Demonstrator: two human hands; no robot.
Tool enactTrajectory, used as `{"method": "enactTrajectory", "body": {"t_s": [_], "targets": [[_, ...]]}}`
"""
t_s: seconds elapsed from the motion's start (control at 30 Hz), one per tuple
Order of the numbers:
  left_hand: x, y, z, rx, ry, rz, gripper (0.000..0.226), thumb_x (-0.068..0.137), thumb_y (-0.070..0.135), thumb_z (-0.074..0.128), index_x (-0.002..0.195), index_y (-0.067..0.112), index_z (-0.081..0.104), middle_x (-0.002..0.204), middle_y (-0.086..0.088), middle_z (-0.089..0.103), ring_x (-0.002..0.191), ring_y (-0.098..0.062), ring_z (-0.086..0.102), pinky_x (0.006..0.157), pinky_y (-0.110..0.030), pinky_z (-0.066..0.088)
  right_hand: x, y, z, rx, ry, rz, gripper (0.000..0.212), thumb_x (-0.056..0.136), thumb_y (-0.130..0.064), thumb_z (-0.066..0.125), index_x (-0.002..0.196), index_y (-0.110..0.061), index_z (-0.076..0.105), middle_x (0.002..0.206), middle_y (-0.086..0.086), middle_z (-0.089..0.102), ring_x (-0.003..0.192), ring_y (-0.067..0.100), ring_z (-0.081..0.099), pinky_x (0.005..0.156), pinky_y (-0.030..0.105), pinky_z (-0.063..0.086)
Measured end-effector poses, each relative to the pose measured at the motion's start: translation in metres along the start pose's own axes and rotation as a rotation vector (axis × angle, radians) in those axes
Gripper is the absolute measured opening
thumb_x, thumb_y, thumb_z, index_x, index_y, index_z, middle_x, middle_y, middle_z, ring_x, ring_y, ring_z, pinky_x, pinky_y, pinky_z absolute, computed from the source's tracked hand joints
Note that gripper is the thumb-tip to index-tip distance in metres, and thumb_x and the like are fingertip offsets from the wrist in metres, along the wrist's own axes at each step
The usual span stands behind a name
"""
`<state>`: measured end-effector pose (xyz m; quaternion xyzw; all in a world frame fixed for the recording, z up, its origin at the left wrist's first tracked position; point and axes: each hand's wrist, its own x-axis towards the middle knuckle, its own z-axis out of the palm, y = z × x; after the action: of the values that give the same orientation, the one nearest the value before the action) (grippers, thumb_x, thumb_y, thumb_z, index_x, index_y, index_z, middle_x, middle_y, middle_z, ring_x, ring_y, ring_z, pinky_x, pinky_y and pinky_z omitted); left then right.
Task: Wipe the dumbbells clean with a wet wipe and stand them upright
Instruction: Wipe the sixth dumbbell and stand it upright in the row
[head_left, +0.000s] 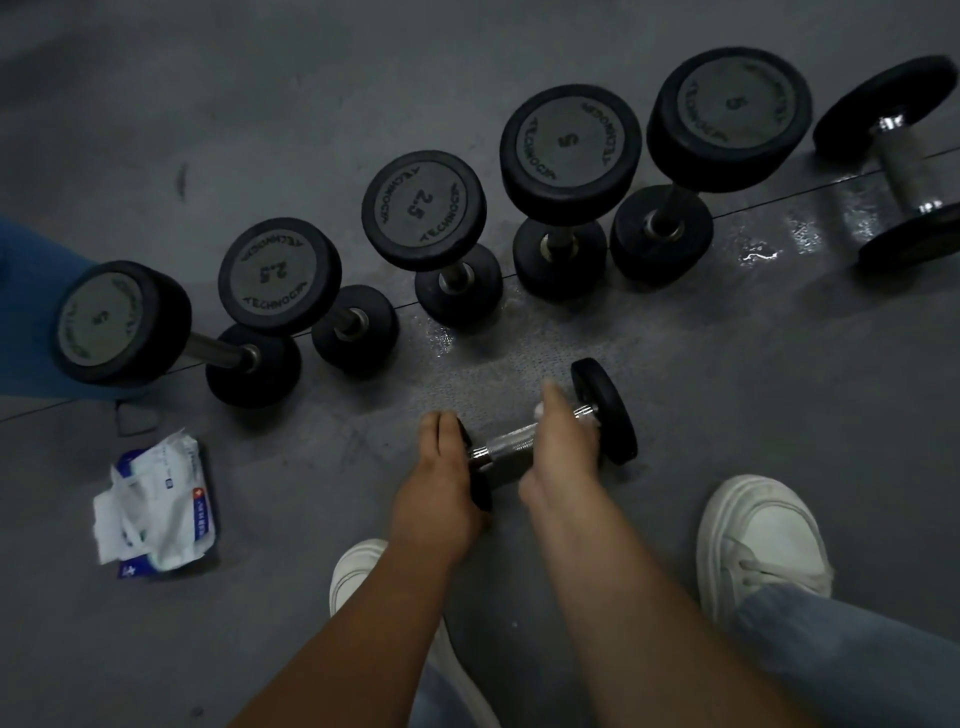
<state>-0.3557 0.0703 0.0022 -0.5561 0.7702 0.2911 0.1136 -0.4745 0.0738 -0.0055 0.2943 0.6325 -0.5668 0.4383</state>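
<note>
A small black dumbbell (605, 410) with a chrome handle lies on its side on the grey floor in front of me. My left hand (441, 483) grips its near weight plate. My right hand (563, 447) is wrapped over the handle and holds a white wet wipe (540, 410) against it; only a bit of the wipe shows. Behind, several black dumbbells stand upright in a row, from one at the left (124, 322) to one at the right (727, 119). Another dumbbell (904, 166) lies on its side at the far right.
An opened pack of wet wipes (161, 509) lies on the floor to the left. My white shoes (758, 540) are planted near the dumbbell, one partly under my left arm (358, 571). Wet patches (758, 254) shine on the floor. Blue fabric (26, 312) at the left edge.
</note>
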Motion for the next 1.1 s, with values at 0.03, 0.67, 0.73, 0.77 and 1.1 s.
{"method": "enactTrajectory", "body": {"t_s": [0.03, 0.67, 0.73, 0.77, 1.1], "targets": [[0.001, 0.001, -0.003, 0.002, -0.005, -0.002, 0.095, 0.065, 0.017, 0.08, 0.142, 0.017, 0.024, 0.157, 0.001, 0.014, 0.098, -0.032, 0.061, 0.064, -0.029, 0.038, 0.0, -0.004, 0.006, -0.04, -0.019, 0.012, 0.018, 0.086, -0.022, 0.068, 0.093, -0.01, 0.057, 0.098, 0.004, 0.065, 0.088, 0.019, 0.064, 0.083, 0.033, 0.055], [0.037, -0.023, -0.047, 0.213, -0.204, 0.178, 0.104, 0.056, 0.052, 0.087, 0.136, 0.015, 0.031, 0.138, -0.004, 0.044, 0.119, -0.025, 0.054, 0.086, -0.03, 0.046, -0.053, -0.031, -0.033, -1.758, -0.428, -0.949, 0.038, 0.098, -0.019, 0.046, 0.135, -0.017, 0.042, 0.121, 0.007, 0.05, 0.109, 0.024, 0.053, 0.079, 0.029, 0.042], [0.029, -0.03, -0.037, 0.156, -0.131, 0.188, 0.119, 0.056, 0.049, 0.085, 0.149, 0.015, 0.02, 0.15, -0.005, 0.034, 0.132, -0.027, 0.042, 0.102, -0.035, 0.043, -0.051, -0.035, -0.033, -1.753, -0.515, -1.01, 0.028, 0.098, -0.01, 0.04, 0.124, -0.02, 0.041, 0.105, 0.003, 0.055, 0.093, 0.026, 0.059, 0.073, 0.033, 0.046], [0.026, -0.032, -0.029, 0.094, -0.113, 0.177, 0.125, 0.056, 0.047, 0.086, 0.153, 0.016, 0.014, 0.156, -0.005, 0.027, 0.137, -0.027, 0.037, 0.108, -0.037, 0.039, -0.045, -0.038, -0.031, -1.762, -0.522, -1.058, 0.022, 0.097, -0.009, 0.042, 0.114, -0.021, 0.044, 0.1, 0.002, 0.056, 0.086, 0.025, 0.06, 0.071, 0.036, 0.049], [0.011, -0.044, -0.002, -0.064, 0.013, 0.185, 0.124, 0.06, 0.044, 0.083, 0.155, 0.022, 0.007, 0.164, 0.001, 0.008, 0.138, -0.027, 0.038, 0.104, -0.043, 0.043, -0.005, 0.021, -0.054, -1.826, -0.613, -1.147, 0.07, 0.091, 0.001, 0.044, 0.154, -0.01, 0.017, 0.163, 0.006, 0.003, 0.15, 0.021, 0.002, 0.115, 0.028, 0.018]]}}
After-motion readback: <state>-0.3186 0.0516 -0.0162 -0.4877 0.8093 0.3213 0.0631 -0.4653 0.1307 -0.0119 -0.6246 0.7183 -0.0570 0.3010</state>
